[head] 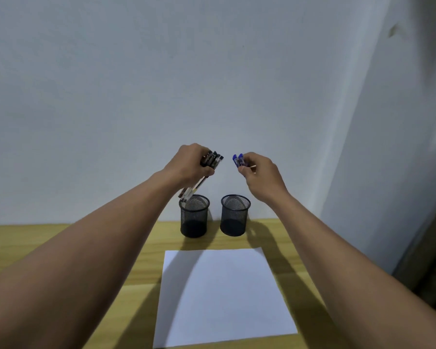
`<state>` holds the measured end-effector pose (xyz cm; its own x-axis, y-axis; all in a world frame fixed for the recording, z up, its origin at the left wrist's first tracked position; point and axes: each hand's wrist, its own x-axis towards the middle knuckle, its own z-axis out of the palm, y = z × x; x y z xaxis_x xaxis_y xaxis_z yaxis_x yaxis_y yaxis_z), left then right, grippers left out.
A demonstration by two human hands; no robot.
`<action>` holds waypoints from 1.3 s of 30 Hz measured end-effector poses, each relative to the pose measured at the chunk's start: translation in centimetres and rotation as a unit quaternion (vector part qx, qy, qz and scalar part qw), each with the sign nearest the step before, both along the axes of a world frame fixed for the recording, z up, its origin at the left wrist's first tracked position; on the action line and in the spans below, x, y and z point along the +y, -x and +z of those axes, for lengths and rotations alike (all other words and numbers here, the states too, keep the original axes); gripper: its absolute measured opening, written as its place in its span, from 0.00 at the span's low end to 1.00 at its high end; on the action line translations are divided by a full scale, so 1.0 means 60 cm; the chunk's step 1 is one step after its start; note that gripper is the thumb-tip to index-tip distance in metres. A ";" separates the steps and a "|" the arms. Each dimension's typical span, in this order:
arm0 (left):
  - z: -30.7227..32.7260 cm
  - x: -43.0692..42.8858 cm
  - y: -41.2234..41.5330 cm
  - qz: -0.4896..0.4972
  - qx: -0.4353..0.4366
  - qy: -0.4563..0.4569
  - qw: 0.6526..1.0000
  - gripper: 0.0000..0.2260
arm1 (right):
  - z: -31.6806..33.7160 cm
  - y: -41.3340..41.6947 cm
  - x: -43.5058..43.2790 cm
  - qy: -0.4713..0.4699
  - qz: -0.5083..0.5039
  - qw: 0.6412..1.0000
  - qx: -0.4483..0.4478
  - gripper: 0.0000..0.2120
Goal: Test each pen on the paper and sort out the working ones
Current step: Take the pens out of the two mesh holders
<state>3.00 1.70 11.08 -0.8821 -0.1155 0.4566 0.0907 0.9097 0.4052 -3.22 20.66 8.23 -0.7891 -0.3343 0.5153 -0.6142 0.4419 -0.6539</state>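
We are gripping a bundle of dark-capped pens (212, 159) in our left hand (186, 165), fingers curled tight round the barrels. The bundle's long axis is slanting: caps are pointing up and toward the right hand, and the tips are dropping down and outward to the rim of the left mesh cup (193, 220) just beneath that hand. We cannot tell whether the tips are inside it.

Our right hand (262, 177) is pinching what look like two blue-capped pens (238, 159) between thumb and fingertips. The caps are poking up toward the left hand, and the barrels are hidden behind the fingers. The right mesh cup (234, 217) is standing below and slightly inward of this hand.

The paper (224, 293) is lying on the wooden table (10, 238), well below both hands and back toward us, between our forearms. It is looking unmarked, so we are judging that testing has not begun. The coming move is turning on that drop. A pen has to travel down and back to the sheet, tip first, and the right hand, carrying fewer, is looking better placed.
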 end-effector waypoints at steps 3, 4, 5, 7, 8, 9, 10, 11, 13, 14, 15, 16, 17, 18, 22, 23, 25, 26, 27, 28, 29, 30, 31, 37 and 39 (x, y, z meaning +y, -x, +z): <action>-0.007 0.005 -0.020 -0.010 -0.055 0.066 0.996 0.10 | -0.003 -0.010 0.021 -0.079 0.006 0.997 0.002 0.05; -0.015 0.007 -0.025 -0.012 -0.073 0.076 0.994 0.12 | -0.008 -0.011 0.027 -0.110 0.009 0.994 0.002 0.06; -0.027 0.007 -0.028 -0.012 -0.092 0.083 0.992 0.13 | -0.015 -0.012 0.032 -0.138 0.014 0.990 0.001 0.06; -0.058 0.007 -0.033 -0.006 -0.129 0.102 0.986 0.11 | -0.035 -0.013 0.041 -0.193 0.020 0.981 0.000 0.06; -0.076 0.006 -0.034 0.000 -0.148 0.116 0.982 0.08 | -0.048 -0.012 0.045 -0.219 0.018 0.976 -0.005 0.07; -0.093 0.007 -0.035 0.002 -0.159 0.130 0.979 0.06 | -0.062 -0.010 0.048 -0.244 0.018 0.970 -0.013 0.08; -0.112 0.007 -0.034 0.004 -0.167 0.139 0.976 0.08 | -0.078 -0.007 0.051 -0.269 0.017 0.963 -0.021 0.09; -0.129 0.006 -0.033 0.004 -0.175 0.150 0.973 0.10 | -0.094 -0.003 0.052 -0.295 0.015 0.955 -0.024 0.10; -0.163 0.005 -0.027 -0.001 -0.191 0.159 0.969 0.11 | -0.127 0.005 0.050 -0.343 0.008 0.939 -0.020 0.12; -0.180 0.003 -0.023 0.000 -0.197 0.161 0.967 0.10 | -0.142 0.009 0.047 -0.365 0.004 0.931 -0.018 0.14; -0.198 0.002 -0.017 -0.001 -0.198 0.159 0.967 0.09 | -0.156 0.011 0.044 -0.385 0.003 0.923 -0.018 0.14; -0.215 0.001 -0.011 -0.005 -0.195 0.160 0.968 0.11 | -0.170 0.014 0.041 -0.404 0.003 0.915 -0.014 0.13; -0.231 -0.001 -0.005 -0.008 -0.190 0.164 0.968 0.13 | -0.184 0.017 0.038 -0.419 0.003 0.908 -0.008 0.12; -0.245 -0.003 0.001 -0.005 -0.191 0.167 0.967 0.14 | -0.199 0.021 0.036 -0.427 0.002 0.904 0.003 0.12; -0.279 -0.003 0.014 0.006 -0.183 0.196 0.963 0.09 | -0.241 0.029 0.028 -0.422 0.004 0.906 0.034 0.11; -0.287 -0.005 0.017 0.004 -0.176 0.204 0.963 0.08 | -0.246 0.029 0.026 -0.426 0.006 0.904 0.034 0.11; -0.296 -0.007 0.018 -0.002 -0.159 0.211 0.964 0.09 | -0.254 0.030 0.023 -0.434 0.010 0.900 0.040 0.11; -0.299 -0.008 0.018 -0.005 -0.151 0.212 0.966 0.10 | -0.258 0.033 0.022 -0.435 0.012 0.899 0.049 0.12; -0.301 -0.009 0.017 -0.007 -0.139 0.213 0.967 0.11 | -0.261 0.035 0.021 -0.432 0.014 0.900 0.055 0.13; -0.302 -0.009 0.017 -0.006 -0.133 0.212 0.968 0.11 | -0.265 0.038 0.021 -0.427 0.017 0.902 0.059 0.15; -0.302 -0.011 0.017 -0.008 -0.126 0.210 0.970 0.13 | -0.266 0.039 0.021 -0.421 0.018 0.905 0.060 0.17; -0.301 -0.011 0.015 -0.008 -0.125 0.208 0.970 0.13 | -0.266 0.039 0.021 -0.412 0.018 0.909 0.059 0.19; -0.301 -0.011 0.015 -0.007 -0.125 0.207 0.970 0.12 | -0.265 0.038 0.022 -0.404 0.018 0.913 0.057 0.22; -0.293 -0.011 0.003 0.007 -0.121 0.200 0.972 0.08 | -0.257 0.036 0.035 -0.357 0.010 0.934 0.016 0.22; -0.291 -0.009 -0.002 0.013 -0.102 0.209 0.973 0.07 | -0.254 0.034 0.040 -0.343 0.008 0.939 0.002 0.21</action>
